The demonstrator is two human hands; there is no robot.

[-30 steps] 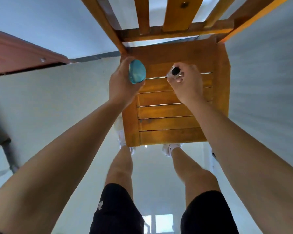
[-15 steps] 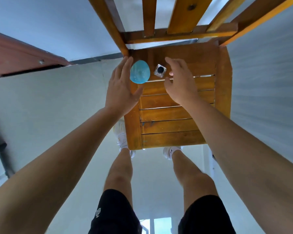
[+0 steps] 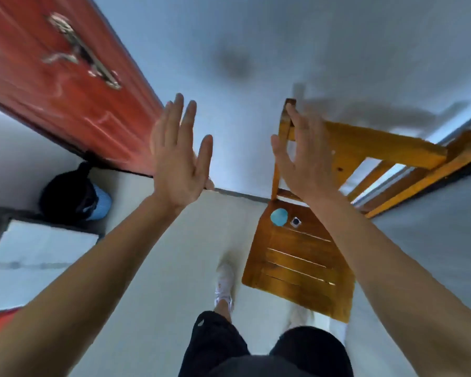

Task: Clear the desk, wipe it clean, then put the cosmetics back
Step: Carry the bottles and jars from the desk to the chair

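A light blue egg-shaped cosmetic sponge (image 3: 279,216) and a small clear jar with a dark lid (image 3: 295,222) sit side by side at the back of the wooden chair seat (image 3: 297,262). My left hand (image 3: 178,159) is raised above the floor, fingers straight, holding nothing. My right hand (image 3: 303,156) is raised in front of the chair's backrest, fingers spread, also holding nothing. Both hands are well above the two items.
A red door (image 3: 65,77) with a metal handle stands at the upper left. A black bag with a blue item (image 3: 76,197) lies on the floor by it, next to a white surface (image 3: 36,257). Pale floor lies between chair and door.
Both hands have let go of the sponge and the jar, which now stand on the chair seat, and have lifted up and away. The view has swung left, showing the door.
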